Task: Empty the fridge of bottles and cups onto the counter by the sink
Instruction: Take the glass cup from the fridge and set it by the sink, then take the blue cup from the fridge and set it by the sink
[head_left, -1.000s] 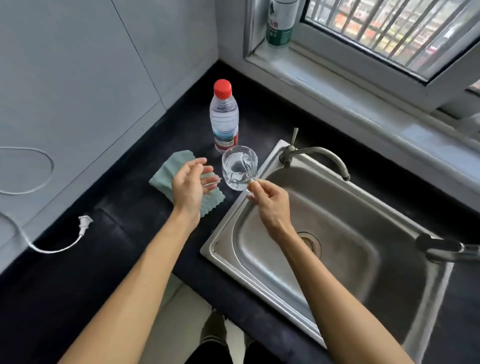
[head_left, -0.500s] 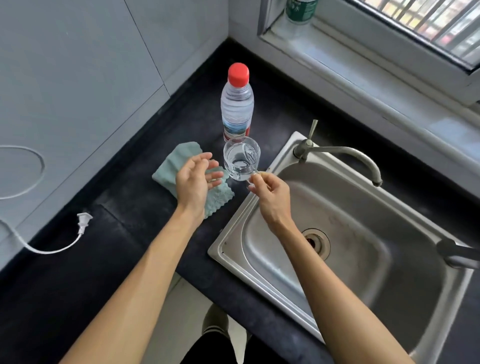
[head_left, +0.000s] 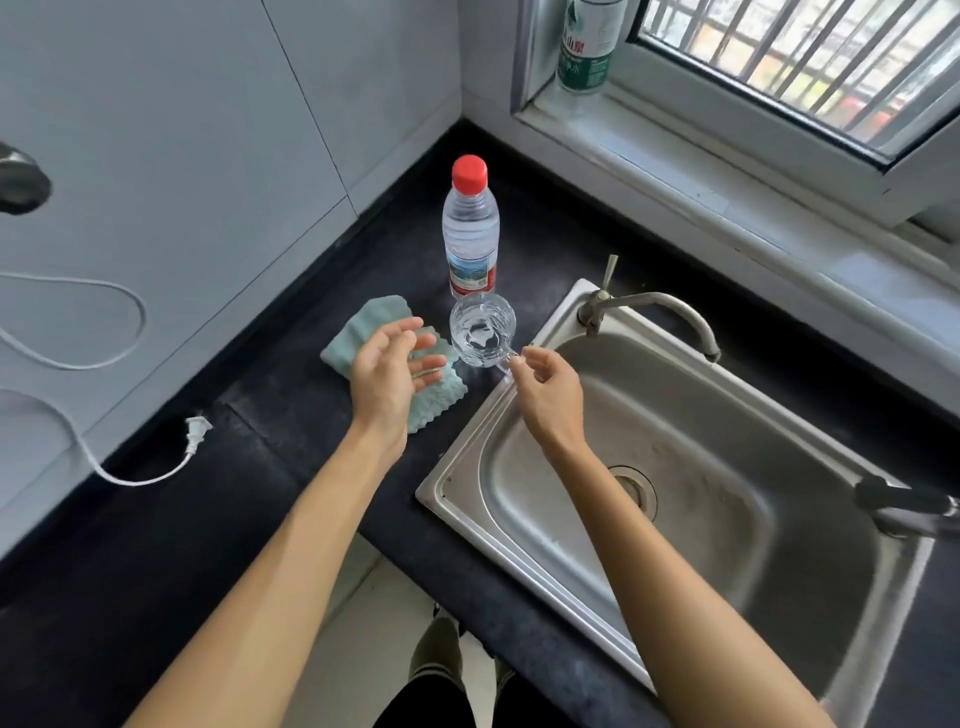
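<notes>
- Here's the glass cup, upright on the black counter just off the far-left corner of the sink, with clear water inside it.
- The right hand is at the cup's handle, which sticks out on the near-right side. Its fingers are loosely curled, with thumb and forefinger tips right at the handle (pinching it or merely touching, I cannot tell).
- The left hand hangs over the teal cloth, just left of the cup. Its fingers are spread and relaxed, grasping nothing.
- Just beyond the cup stands the water bottle, upright with its red cap on, very close to the cup's far rim.
- The faucet arcs over the sink's far edge.
- On the far windowsill stands a green-labelled bottle.
- Over at left, a white plug lies on the counter, and its cord trails away toward the wall.
</notes>
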